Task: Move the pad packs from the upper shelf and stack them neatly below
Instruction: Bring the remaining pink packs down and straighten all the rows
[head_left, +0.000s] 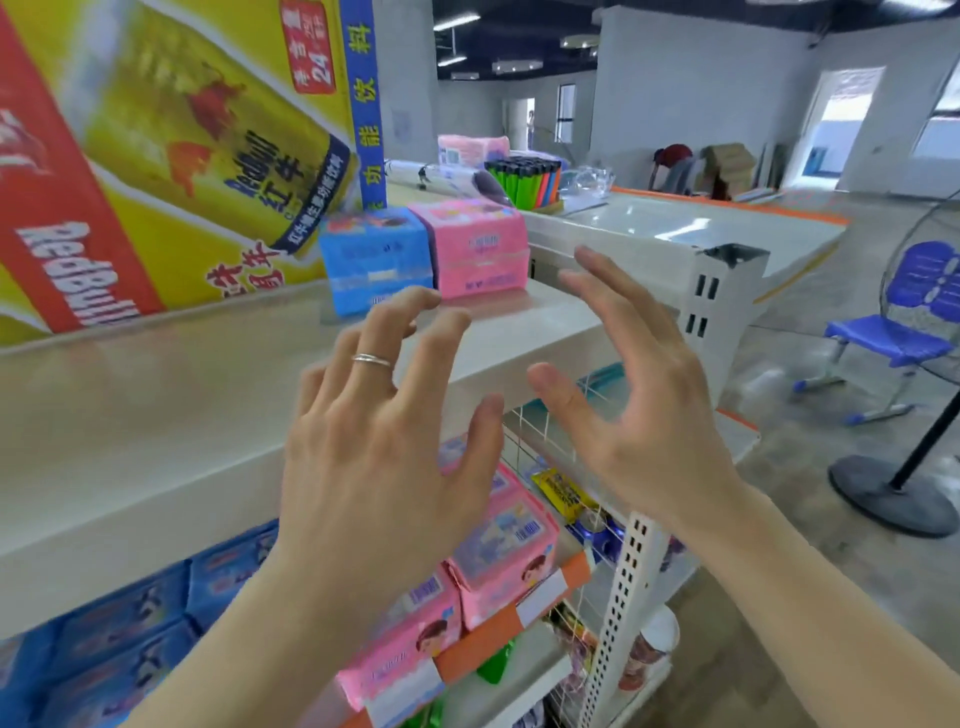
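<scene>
On the upper shelf (156, 415) a blue pad pack (376, 257) and a pink pad pack (478, 249) stand side by side, touching. My left hand (374, 441), with a ring on one finger, hovers in front of them with fingers spread and holds nothing. To its right my right hand (639, 384) is raised, fingers spread and empty. On the shelf below lie several blue packs (130, 623) at the left and pink packs (498, 551) at the right, partly hidden by my left forearm.
A large yellow and red drink carton (156, 156) fills the upper shelf's left. Behind the packs are another pink pack (470, 148), lighters (524, 179) and a white counter (649, 223). A wire divider (571, 499) bounds the lower shelf. A blue chair (893, 338) and fan stand (893, 493) are at the right.
</scene>
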